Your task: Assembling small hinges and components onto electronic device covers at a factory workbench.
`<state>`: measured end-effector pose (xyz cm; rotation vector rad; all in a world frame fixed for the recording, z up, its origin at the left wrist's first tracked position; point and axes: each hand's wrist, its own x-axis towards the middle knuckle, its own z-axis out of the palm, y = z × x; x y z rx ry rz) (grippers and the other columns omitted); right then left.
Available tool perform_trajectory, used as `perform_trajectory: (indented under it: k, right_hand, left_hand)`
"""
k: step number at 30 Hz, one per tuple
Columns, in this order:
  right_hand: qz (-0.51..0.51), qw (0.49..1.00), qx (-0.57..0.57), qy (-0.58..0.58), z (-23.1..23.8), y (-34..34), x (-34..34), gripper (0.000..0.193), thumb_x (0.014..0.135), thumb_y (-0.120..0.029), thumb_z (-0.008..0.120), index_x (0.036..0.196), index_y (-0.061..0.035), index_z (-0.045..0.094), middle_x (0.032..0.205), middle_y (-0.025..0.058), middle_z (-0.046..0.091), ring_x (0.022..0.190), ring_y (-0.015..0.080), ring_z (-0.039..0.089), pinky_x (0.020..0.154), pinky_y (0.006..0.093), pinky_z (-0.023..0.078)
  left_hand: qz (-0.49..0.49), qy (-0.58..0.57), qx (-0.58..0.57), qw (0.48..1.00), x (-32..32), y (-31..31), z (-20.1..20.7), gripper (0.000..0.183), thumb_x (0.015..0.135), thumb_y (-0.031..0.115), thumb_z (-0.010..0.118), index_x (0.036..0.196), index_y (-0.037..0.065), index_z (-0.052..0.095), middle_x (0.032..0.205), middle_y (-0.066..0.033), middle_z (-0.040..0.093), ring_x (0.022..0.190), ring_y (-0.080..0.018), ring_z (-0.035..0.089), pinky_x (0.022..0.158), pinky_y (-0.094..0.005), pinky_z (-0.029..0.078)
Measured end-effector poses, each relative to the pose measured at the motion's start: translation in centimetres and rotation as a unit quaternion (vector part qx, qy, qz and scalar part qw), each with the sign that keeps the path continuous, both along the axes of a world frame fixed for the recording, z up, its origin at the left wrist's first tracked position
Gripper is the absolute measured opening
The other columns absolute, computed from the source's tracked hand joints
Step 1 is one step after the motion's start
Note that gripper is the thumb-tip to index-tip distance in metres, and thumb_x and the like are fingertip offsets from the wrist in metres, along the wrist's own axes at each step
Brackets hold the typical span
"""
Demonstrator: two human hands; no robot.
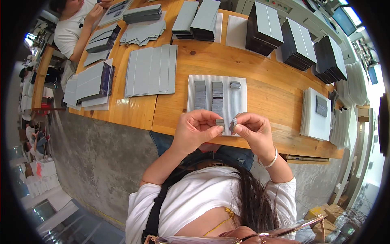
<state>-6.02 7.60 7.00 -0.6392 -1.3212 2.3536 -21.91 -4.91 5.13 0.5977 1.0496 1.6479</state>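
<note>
Glasses (199, 240): right up close at the bottom edge, thin rims tilting across the view.
Shirt (191, 195): white, just beyond them, dark hair (254, 199) spilling over it, a black strap (155, 205) down the left side.
Left hand (199, 129): here it is, over the board's near half, thumb and fingers closed on a small grey block (219, 122).
Right hand (255, 132): pinched tight too, holding a tilted grey bundle (233, 125) just beside the block, a narrow gap between them.
Bangle (269, 160): white, round the right wrist.
Board (239, 101): white and ribbed, sitting at the near edge of the wooden table (272, 105).
On the board: two long grey rows (217, 97), side by side; over at the far right corner, one short stack (235, 84).
Right end: a white pile (309, 120), a grey piece (321, 106) lying on top.
Far side: three tall dark stacks (298, 44) with pale tops.
Left side: flat grey sheets (148, 71), overlapping.
Upper left: a co-worker (71, 32), hands raised, their hold too small to read.
</note>
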Motion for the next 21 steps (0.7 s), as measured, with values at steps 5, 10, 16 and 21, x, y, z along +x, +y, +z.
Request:
perform_trajectory:
  k: [5, 10, 16, 21]
  right_hand:
    - [-0.048, 0.977, 0.207, -0.003, 0.1, -0.5, -0.7, 0.012, 0.078, 0.0, 0.071, 0.09, 0.0016, 0.07, 0.084, 0.0068, 0.065, 0.078, 0.0125, 0.06, 0.07, 0.0235, 0.048]
    - [-0.077, 0.946, 0.315, -0.019, 0.1, -0.7, -0.8, 0.015, 0.075, 0.0, 0.073, 0.09, -0.0012, 0.072, 0.085, 0.0074, 0.065, 0.079, 0.0142, 0.061, 0.07, 0.0237, 0.048]
    - [-0.055, 0.939, 0.339, -0.009, 0.1, -0.3, -0.8, 0.018, 0.076, -0.001, 0.073, 0.093, -0.0009, 0.071, 0.089, 0.0087, 0.067, 0.083, 0.0157, 0.062, 0.073, 0.0259, 0.05]
    - [-0.023, 0.963, 0.268, -0.009, 0.8, -0.3, -0.8, 0.019, 0.078, -0.001, 0.071, 0.097, -0.0001, 0.069, 0.093, 0.0109, 0.067, 0.085, 0.0161, 0.062, 0.075, 0.0267, 0.05]
  left_hand:
    - [0.058, 0.042, 0.029, 0.997, 0.9, 0.4, 0.4, 0.019, 0.079, -0.006, 0.068, 0.098, -0.004, 0.064, 0.09, -0.0081, 0.066, 0.081, -0.0108, 0.064, 0.072, -0.0212, 0.053]
    - [0.094, 0.089, 0.049, 0.99, 1.3, 0.5, 0.2, 0.018, 0.077, -0.008, 0.069, 0.095, -0.004, 0.067, 0.092, -0.0079, 0.064, 0.084, -0.0114, 0.063, 0.073, -0.0214, 0.053]
    - [0.094, 0.13, 0.074, 0.984, 1.1, 0.5, 0.2, 0.019, 0.076, -0.009, 0.07, 0.093, -0.001, 0.068, 0.094, -0.0078, 0.062, 0.085, -0.0121, 0.062, 0.074, -0.0222, 0.053]
    - [0.034, 0.116, 0.009, 0.993, 0.7, 0.3, 0.8, 0.02, 0.077, -0.007, 0.069, 0.096, -0.001, 0.065, 0.095, -0.0071, 0.062, 0.087, -0.0115, 0.063, 0.077, -0.0233, 0.053]
